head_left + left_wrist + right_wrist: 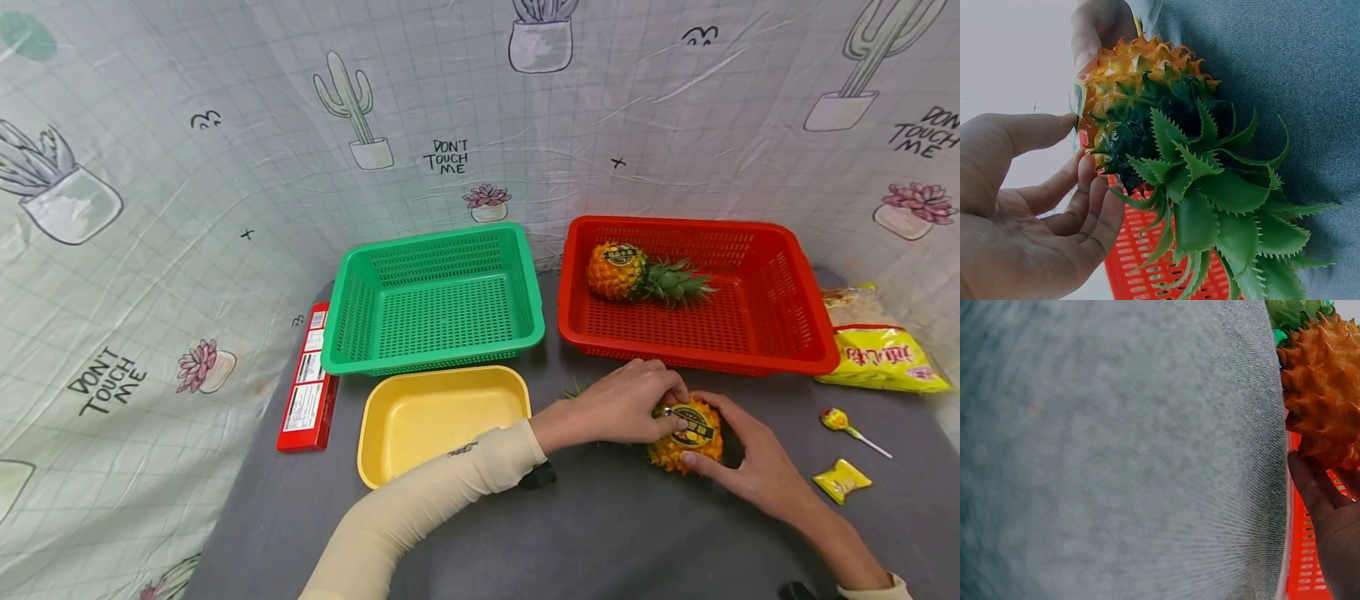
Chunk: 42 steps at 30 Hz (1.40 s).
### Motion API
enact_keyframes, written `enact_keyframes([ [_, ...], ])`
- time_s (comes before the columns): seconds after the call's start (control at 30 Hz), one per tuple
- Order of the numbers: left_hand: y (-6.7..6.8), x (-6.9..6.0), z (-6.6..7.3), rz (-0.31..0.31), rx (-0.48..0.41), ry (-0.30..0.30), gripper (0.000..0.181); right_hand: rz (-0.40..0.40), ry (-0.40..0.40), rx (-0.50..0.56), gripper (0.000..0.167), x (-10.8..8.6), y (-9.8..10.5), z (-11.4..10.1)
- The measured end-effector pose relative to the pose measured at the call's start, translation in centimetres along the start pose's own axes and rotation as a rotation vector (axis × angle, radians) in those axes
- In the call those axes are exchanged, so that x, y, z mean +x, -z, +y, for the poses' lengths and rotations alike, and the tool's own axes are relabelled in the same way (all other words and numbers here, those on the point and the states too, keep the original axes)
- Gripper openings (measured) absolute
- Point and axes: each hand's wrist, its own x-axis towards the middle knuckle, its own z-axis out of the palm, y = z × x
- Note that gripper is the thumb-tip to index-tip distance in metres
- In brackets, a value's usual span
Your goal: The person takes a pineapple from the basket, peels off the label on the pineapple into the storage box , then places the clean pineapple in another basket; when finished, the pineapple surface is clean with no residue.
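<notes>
A small orange pineapple point(669, 457) with a black and gold label point(696, 427) lies on the grey table between both hands. My left hand point(628, 403) reaches across to its left and far side, thumb on the label. In the left wrist view, the left thumb point(1047, 130) touches the label's edge and the fingers curl against the fruit near its green leaves point(1216, 200). My right hand point(761, 467) grips the opposite end, thumb near and fingers far. The right wrist view shows fingers point(1310, 487) against the spiky skin. The left forearm partly hides the leaves in the head view.
Behind the hands, a red basket point(697, 354) holds another pineapple point(615, 283). A green basket point(435, 362) and a yellow tub point(442, 379) stand left, beside a red box point(306, 383). Rightward lie a yellow food bag point(885, 358), a lollipop point(834, 419) and a wrapped candy point(842, 481).
</notes>
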Motion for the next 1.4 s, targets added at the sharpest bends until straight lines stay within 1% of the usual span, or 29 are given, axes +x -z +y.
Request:
enact_keyframes([
  [0.3, -0.1, -0.1, 0.2, 0.025, 0.008, -0.024, 0.027, -0.006, 0.017, 0.018, 0.08, -0.1, 0.0, 0.0],
  [0.37, -0.1, -0.1, 0.2, 0.034, -0.001, -0.035, 0.025, -0.005, 0.019, 0.019, 0.08, -0.2, 0.0, 0.0],
  [0.5, -0.2, -0.1, 0.2, 0.076, -0.071, -0.074, 0.018, -0.001, 0.025, 0.032, 0.082, -0.1, 0.0, -0.1],
  [0.6, -0.1, -0.3, 0.3, 0.106, -0.137, -0.108, 0.017, 0.01, 0.03, 0.044, 0.082, -0.1, 0.0, -0.1],
  [0.73, 0.0, -0.6, 0.6, 0.12, -0.163, -0.126, 0.016, 0.022, 0.037, 0.044, 0.082, 0.0, 0.0, -0.1],
  [0.97, 0.4, -1.2, 0.5, 0.156, -0.174, -0.123, 0.017, 0.026, 0.039, 0.045, 0.082, 0.0, -0.2, -0.1],
  [1.17, 1.4, -1.9, 0.4, 0.193, -0.19, -0.122, 0.017, 0.022, 0.026, 0.045, 0.083, 0.0, 0.1, -0.2],
  [1.27, 1.7, -2.3, -0.1, 0.207, -0.22, -0.108, 0.016, 0.017, 0.023, 0.034, 0.083, -0.1, 0.1, -0.2],
  [1.4, 2.0, -3.2, -1.3, 0.237, -0.273, -0.088, 0.014, 0.004, 0.018, 0.028, 0.082, 0.0, 0.0, -0.3],
])
